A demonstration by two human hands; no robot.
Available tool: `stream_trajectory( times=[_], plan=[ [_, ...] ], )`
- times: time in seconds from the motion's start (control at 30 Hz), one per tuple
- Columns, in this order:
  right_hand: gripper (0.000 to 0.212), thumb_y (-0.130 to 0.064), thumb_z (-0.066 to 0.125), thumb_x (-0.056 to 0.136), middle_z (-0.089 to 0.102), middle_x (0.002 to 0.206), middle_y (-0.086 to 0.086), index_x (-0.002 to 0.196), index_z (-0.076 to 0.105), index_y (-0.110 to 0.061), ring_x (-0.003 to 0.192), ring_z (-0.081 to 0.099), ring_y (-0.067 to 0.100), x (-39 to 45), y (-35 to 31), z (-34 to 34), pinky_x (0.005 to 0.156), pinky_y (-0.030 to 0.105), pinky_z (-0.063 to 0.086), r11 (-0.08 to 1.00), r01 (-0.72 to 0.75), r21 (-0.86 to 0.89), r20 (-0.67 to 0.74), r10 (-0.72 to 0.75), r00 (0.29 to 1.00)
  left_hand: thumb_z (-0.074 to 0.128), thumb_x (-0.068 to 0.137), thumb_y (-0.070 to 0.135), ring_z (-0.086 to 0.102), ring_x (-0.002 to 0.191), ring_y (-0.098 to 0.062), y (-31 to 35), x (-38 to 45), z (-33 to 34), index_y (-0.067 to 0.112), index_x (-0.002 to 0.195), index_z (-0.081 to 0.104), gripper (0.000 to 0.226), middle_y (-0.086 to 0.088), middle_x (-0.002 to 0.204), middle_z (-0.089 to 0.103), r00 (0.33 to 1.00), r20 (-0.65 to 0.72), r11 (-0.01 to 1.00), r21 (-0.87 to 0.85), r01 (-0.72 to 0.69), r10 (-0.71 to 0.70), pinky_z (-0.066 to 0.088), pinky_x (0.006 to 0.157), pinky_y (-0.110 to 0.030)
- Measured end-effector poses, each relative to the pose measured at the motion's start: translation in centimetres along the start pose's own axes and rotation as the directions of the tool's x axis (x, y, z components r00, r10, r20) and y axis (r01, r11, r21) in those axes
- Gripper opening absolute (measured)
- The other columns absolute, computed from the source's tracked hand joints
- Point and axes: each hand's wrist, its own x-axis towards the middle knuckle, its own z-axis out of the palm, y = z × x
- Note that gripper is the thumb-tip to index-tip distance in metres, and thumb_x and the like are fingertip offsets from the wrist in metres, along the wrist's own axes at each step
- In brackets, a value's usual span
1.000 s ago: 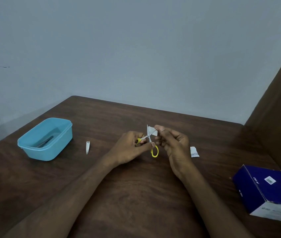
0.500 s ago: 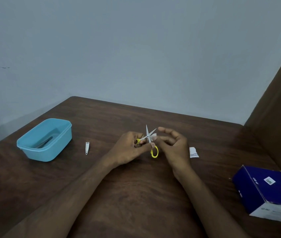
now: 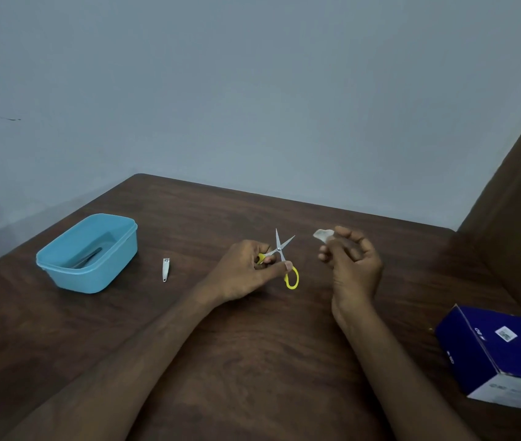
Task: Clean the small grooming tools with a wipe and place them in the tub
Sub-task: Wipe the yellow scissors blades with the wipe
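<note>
My left hand (image 3: 246, 270) grips small yellow-handled scissors (image 3: 281, 256) by the handles, blades spread apart and pointing up. My right hand (image 3: 353, 262) is off to the right of the scissors and pinches a small white wipe (image 3: 323, 234) between thumb and fingers; the wipe is blurred. A silver nail clipper (image 3: 165, 269) lies on the table left of my left hand. The light blue tub (image 3: 61, 264) stands at the far left with a dark slim metal tool (image 3: 88, 257) lying inside it.
The dark wooden table (image 3: 252, 361) fills the lower view, its back edge against a pale wall. A dark blue cardboard box (image 3: 497, 351) sits at the right near a brown panel (image 3: 513, 198).
My right hand has drawn the wipe off the scissor blades and moved right, away from them. My left hand still holds the scissors with the blades spread. The small white wrapper is now hidden.
</note>
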Motion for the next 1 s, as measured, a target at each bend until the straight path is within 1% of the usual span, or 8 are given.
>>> stream_trajectory(
  times=[0.17, 0.3, 0.37, 0.47, 0.53, 0.6, 0.73, 1.0],
  plan=[
    [0.014, -0.006, 0.083, 0.089, 0.081, 0.087, -0.004, 0.091, 0.077, -0.019, 0.085, 0.079, 0.016, -0.3, 0.1, -0.3, 0.083, 0.032, 0.063, 0.954, 0.209, -0.215, -0.002, -0.214, 0.977, 0.080, 0.093, 0.047, 0.028, 0.053, -0.013, 0.0, 0.1, 0.1, 0.020, 0.066, 0.042, 0.053, 0.011, 0.053, 0.035, 1.000, -0.012, 1.000, 0.009, -0.005, 0.005, 0.027, 0.054, -0.030],
    [0.015, -0.013, 0.087, 0.089, 0.078, 0.084, -0.008, 0.092, 0.072, -0.016, 0.078, 0.075, 0.013, -1.7, -0.4, 0.3, 0.074, 0.024, 0.058, 0.833, 0.472, -0.289, 0.216, -0.424, 0.880, 0.080, 0.092, 0.048, 0.029, 0.053, -0.012, -0.2, 0.2, 0.2, 0.019, 0.065, 0.042, 0.055, 0.010, 0.054, 0.036, 1.000, -0.014, 0.998, 0.055, -0.010, 0.011, 0.027, 0.052, -0.030],
    [0.020, -0.014, 0.089, 0.086, 0.077, 0.085, -0.010, 0.097, 0.073, -0.018, 0.079, 0.072, 0.010, -2.1, -0.4, 0.4, 0.075, 0.023, 0.056, 0.769, 0.553, -0.322, 0.325, -0.459, 0.827, 0.079, 0.092, 0.047, 0.032, 0.053, -0.011, -0.3, 0.3, 0.3, 0.012, 0.066, 0.048, 0.054, 0.008, 0.054, 0.039, 1.000, 0.004, 0.996, 0.085, -0.017, 0.017, 0.028, 0.052, -0.029],
    [0.021, -0.020, 0.090, 0.084, 0.076, 0.091, -0.017, 0.099, 0.077, -0.025, 0.090, 0.072, 0.007, -1.9, 0.0, 0.3, 0.082, 0.021, 0.054, 0.674, 0.628, -0.389, 0.430, -0.469, 0.771, 0.077, 0.092, 0.050, 0.045, 0.053, -0.015, -0.4, 0.5, 0.4, 0.004, 0.073, 0.057, 0.053, -0.011, 0.059, 0.055, 0.998, 0.039, 0.993, 0.105, -0.056, 0.052, 0.035, 0.052, -0.034],
    [0.015, -0.020, 0.090, 0.084, 0.074, 0.090, -0.026, 0.091, 0.079, -0.028, 0.093, 0.068, 0.004, -2.0, 0.2, 0.3, 0.081, 0.016, 0.049, 0.612, 0.661, -0.434, 0.477, -0.466, 0.745, 0.076, 0.093, 0.046, 0.051, 0.055, -0.021, -0.4, 0.4, 0.5, 0.007, 0.074, 0.057, 0.048, -0.009, 0.064, 0.061, 0.995, 0.059, 0.992, 0.097, -0.085, 0.080, 0.041, 0.054, -0.037],
    [0.013, -0.019, 0.090, 0.085, 0.072, 0.087, -0.029, 0.086, 0.080, -0.028, 0.094, 0.064, 0.005, -2.1, 0.1, 0.4, 0.080, 0.012, 0.045, 0.580, 0.686, -0.439, 0.499, -0.478, 0.723, 0.077, 0.096, 0.039, 0.049, 0.054, -0.013, -0.2, 0.4, 0.6, 0.010, 0.071, 0.054, 0.045, 0.001, 0.060, 0.057, 0.993, 0.066, 0.989, 0.100, -0.107, 0.101, 0.039, 0.054, -0.035],
    [0.012, -0.019, 0.089, 0.086, 0.072, 0.086, -0.026, 0.085, 0.079, -0.026, 0.095, 0.063, 0.006, -2.2, -0.2, 0.3, 0.081, 0.012, 0.043, 0.574, 0.711, -0.406, 0.512, -0.501, 0.697, 0.076, 0.095, 0.043, 0.042, 0.053, -0.016, -0.3, 0.4, 0.5, 0.011, 0.071, 0.051, 0.048, -0.018, 0.064, 0.056, 0.992, 0.071, 0.983, 0.141, -0.118, 0.109, 0.034, 0.053, -0.036],
    [0.016, -0.023, 0.091, 0.082, 0.075, 0.085, -0.023, 0.080, 0.077, -0.033, 0.099, 0.063, 0.008, -1.0, 0.8, 0.0, 0.082, 0.018, 0.046, 0.612, 0.633, -0.473, 0.475, -0.428, 0.769, 0.075, 0.092, 0.049, 0.052, 0.056, -0.030, -0.3, 0.3, 0.8, 0.014, 0.065, 0.047, 0.051, -0.010, 0.060, 0.055, 0.983, 0.062, 0.965, 0.191, -0.179, 0.170, 0.044, 0.058, -0.047]
  ],
)
